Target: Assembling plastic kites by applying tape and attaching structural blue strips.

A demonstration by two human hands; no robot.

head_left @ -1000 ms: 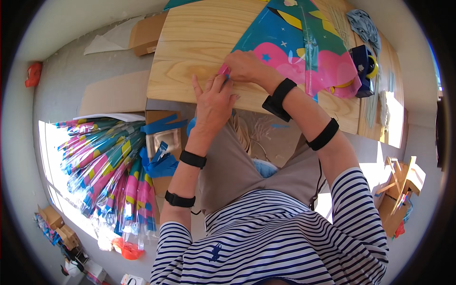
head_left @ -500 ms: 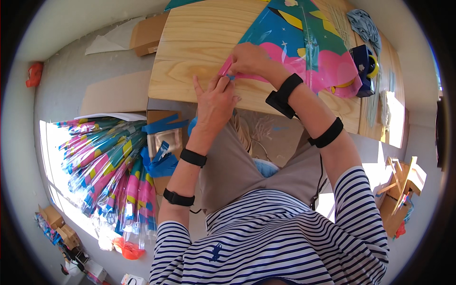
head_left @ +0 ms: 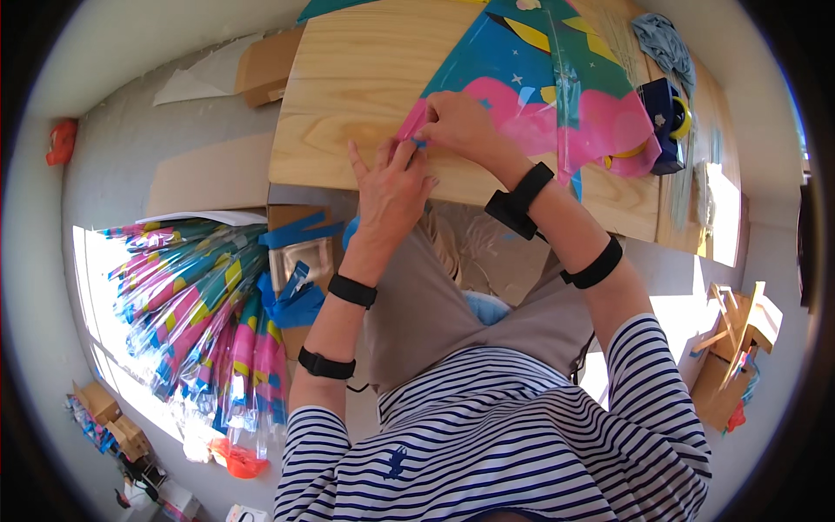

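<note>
A thin, shiny kite (head_left: 513,91) in blue, green and pink lies spread on the wooden table, a seam running down its middle. At its pointed left corner, my right hand (head_left: 457,126) is closed in a pinch on the pink edge. Close against it, my left hand (head_left: 391,187) pinches the same corner, thumb and forefinger together, the outer fingers stretched out. A small blue bit (head_left: 419,143) shows between the fingertips; its kind is hard to make out, and the fingers partly hide the corner.
Bare wooden table (head_left: 335,104) lies left of the kite. A dark blue box with a yellow roll (head_left: 678,119), thin rods (head_left: 715,174) and a grey-blue cloth (head_left: 665,43) are on the right. Folded kites (head_left: 187,304) and blue strips (head_left: 296,228) lie at lower left.
The kite has shifted slightly left and toward me. My right hand and forearm have moved slightly downward with it; both hands stay at the corner.
</note>
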